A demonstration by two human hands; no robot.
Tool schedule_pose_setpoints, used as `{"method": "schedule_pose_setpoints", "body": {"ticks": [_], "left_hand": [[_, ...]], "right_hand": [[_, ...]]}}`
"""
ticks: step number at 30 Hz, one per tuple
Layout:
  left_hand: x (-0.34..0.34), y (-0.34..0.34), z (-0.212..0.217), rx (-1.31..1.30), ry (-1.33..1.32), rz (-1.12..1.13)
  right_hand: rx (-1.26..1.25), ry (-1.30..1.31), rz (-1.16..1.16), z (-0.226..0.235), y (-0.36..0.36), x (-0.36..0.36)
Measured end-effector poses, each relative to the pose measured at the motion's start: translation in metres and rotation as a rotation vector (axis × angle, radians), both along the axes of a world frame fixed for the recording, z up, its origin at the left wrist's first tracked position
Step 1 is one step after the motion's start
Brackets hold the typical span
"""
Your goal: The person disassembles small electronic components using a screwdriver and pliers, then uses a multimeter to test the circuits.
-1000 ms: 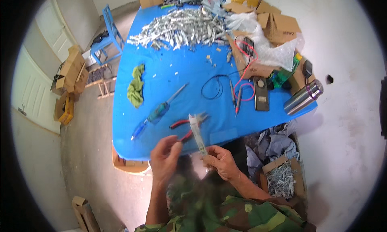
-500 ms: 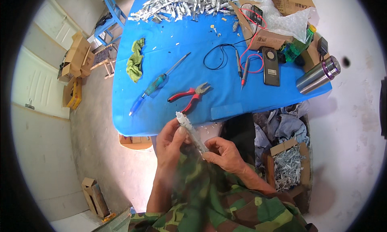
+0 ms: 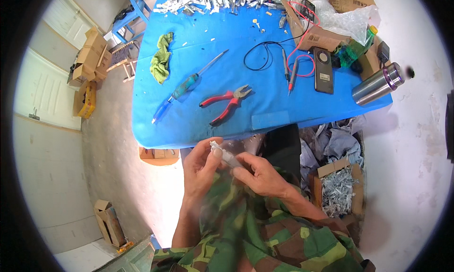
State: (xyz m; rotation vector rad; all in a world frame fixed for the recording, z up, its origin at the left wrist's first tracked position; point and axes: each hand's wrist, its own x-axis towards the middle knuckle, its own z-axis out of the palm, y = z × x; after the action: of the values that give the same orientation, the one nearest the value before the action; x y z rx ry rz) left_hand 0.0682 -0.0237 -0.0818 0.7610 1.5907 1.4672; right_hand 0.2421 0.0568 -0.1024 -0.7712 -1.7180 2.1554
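Note:
Just off the table's near edge, a slim whitish-grey strip-like part point(image 3: 229, 158) is held between my two hands. Its exact kind I cannot make out. My left hand point(image 3: 200, 170) pinches the upper end, thumb on top, with the ragged tip sticking out. The fingers of my right hand point(image 3: 260, 176) are closed round the lower end and hide it. Beyond them on the blue table lie red-handled pliers point(image 3: 231, 102), their handles spread. To their left rests a screwdriver point(image 3: 187, 85) with a blue-green handle, pointing away to the right.
A heap of silvery strips point(image 3: 213, 0) covers the table's far end. A green cloth point(image 3: 161, 59), test probes point(image 3: 291, 78) with red and black leads, a dark phone-like device point(image 3: 323, 71) and a steel flask point(image 3: 376, 85) lie around. A carton of shreds point(image 3: 338, 189) stands below right.
My right hand has moved up and left along the part, closer to my left hand, covering more of it. The view has shifted slightly, so the table things sit higher.

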Motion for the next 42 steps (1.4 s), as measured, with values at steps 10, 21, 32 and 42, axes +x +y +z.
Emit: {"method": "schedule_pose_setpoints", "body": {"ticks": [10,21,32,42], "left_hand": [[-0.005,0.004,-0.021,0.140,-0.329,-0.162],[0.018,0.002,-0.028,0.275,-0.621,-0.097],[0.017,0.010,-0.044,0.161,-0.705,-0.016],[0.003,0.015,-0.048,0.127,-0.797,-0.151]], "right_hand": [[-0.007,0.046,0.083,-0.005,-0.008,0.000],[0.028,0.112,0.093,-0.025,-0.029,0.001],[-0.099,0.131,0.020,-0.028,-0.025,-0.005],[-0.594,0.167,0.188,-0.034,-0.007,0.003]]}}
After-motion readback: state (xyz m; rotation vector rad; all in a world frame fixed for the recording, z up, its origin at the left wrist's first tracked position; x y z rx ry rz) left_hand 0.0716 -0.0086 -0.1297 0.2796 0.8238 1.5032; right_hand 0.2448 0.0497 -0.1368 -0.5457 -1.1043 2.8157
